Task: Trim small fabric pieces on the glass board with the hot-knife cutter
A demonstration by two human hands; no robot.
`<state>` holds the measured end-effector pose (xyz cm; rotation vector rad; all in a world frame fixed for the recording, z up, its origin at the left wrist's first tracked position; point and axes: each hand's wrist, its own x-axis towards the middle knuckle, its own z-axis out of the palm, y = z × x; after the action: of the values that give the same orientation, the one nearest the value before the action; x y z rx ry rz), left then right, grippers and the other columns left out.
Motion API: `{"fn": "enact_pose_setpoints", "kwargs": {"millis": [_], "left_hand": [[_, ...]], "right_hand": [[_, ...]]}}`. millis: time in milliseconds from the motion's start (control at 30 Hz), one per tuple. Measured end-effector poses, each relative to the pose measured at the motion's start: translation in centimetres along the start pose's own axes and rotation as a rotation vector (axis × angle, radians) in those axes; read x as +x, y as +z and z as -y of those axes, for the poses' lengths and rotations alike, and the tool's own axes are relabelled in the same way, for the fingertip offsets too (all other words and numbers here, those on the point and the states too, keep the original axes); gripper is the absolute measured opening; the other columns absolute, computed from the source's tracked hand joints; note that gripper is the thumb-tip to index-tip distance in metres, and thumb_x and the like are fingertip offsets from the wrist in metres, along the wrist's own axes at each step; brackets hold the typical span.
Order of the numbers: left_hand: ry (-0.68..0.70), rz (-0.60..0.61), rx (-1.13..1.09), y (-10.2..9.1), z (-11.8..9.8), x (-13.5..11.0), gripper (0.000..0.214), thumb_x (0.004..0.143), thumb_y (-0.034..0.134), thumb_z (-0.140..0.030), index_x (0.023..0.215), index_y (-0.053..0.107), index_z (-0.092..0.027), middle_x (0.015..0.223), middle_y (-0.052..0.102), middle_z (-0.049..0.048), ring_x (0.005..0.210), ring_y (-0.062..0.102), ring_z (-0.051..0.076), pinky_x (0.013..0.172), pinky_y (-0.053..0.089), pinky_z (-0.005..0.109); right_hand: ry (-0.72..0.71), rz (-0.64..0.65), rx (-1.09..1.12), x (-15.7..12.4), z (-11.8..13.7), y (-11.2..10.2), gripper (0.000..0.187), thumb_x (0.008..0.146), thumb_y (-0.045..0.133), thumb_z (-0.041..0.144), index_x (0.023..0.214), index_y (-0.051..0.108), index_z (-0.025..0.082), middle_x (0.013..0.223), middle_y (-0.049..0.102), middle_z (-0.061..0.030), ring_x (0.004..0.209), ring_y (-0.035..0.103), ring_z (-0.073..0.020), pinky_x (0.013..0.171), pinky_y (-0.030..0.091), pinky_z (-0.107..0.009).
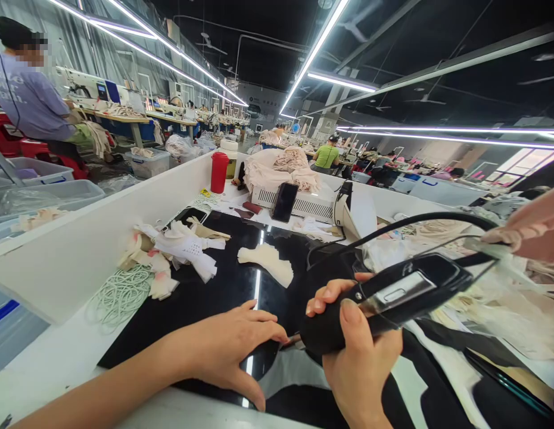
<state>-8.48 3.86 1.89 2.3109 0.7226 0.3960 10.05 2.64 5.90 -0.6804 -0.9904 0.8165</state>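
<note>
My right hand [360, 351] is wrapped round a black corded power tool [406, 292] with a silver-grey label plate; its exact kind I cannot make out. The tool lies tilted, with its rounded end low over the glossy black board [179, 333]. My left hand [236, 345] rests at the board, fingers spread, the index fingertip close to the tool's rounded end. Below that end lies a pale grey piece [295, 372], partly hidden by my right hand. Beyond my hands, a cream fabric piece [270, 264] lies flat on the board.
White fabric strips [187, 244] and a tangle of pale green cord [123, 295] lie at the left. Farther back stand a red cup [219, 173] and a dark phone [285, 201]. The tool's black cable [420, 217] arches across the right. A person [33, 95] sits at far left.
</note>
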Motion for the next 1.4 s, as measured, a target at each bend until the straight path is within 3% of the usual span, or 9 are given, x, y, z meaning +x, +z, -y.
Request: {"fn": "enact_pose_setpoints", "kwargs": {"millis": [367,600,1400], "left_hand": [[0.006,-0.006,-0.001,-0.2,0.0,0.1,0.074,0.076,0.088,-0.049,0.138,0.055,-0.027,0.138,0.063,0.0093,0.140,0.050,0.033,0.125,0.019,0.057],[0.045,-0.027,-0.006,0.1,0.3,0.0,0.076,0.076,0.088,-0.050,0.140,0.054,-0.028,0.141,0.062,0.0110,0.140,0.050,0.033,0.124,0.020,0.056],[0.060,-0.027,0.022,0.1,0.4,0.0,0.078,0.076,0.087,-0.052,0.141,0.054,-0.026,0.145,0.059,0.0126,0.139,0.051,0.032,0.124,0.023,0.052]], "right_hand": [[-0.016,0.025,0.031,-0.5,0.2,0.1,0.028,0.087,0.076,0.031,0.107,0.058,0.028,0.075,0.063,0.0055,0.060,0.061,-0.0122,0.057,0.056,-0.027],[-0.035,0.126,0.063,-1.2,0.1,-0.3,0.026,0.091,0.072,0.028,0.113,0.059,0.028,0.078,0.064,0.0031,0.064,0.060,-0.0130,0.057,0.056,-0.029],[0.000,0.094,0.038,-1.7,0.4,0.0,0.024,0.092,0.071,0.028,0.111,0.057,0.030,0.077,0.063,0.0039,0.064,0.060,-0.0141,0.058,0.056,-0.031]]}}
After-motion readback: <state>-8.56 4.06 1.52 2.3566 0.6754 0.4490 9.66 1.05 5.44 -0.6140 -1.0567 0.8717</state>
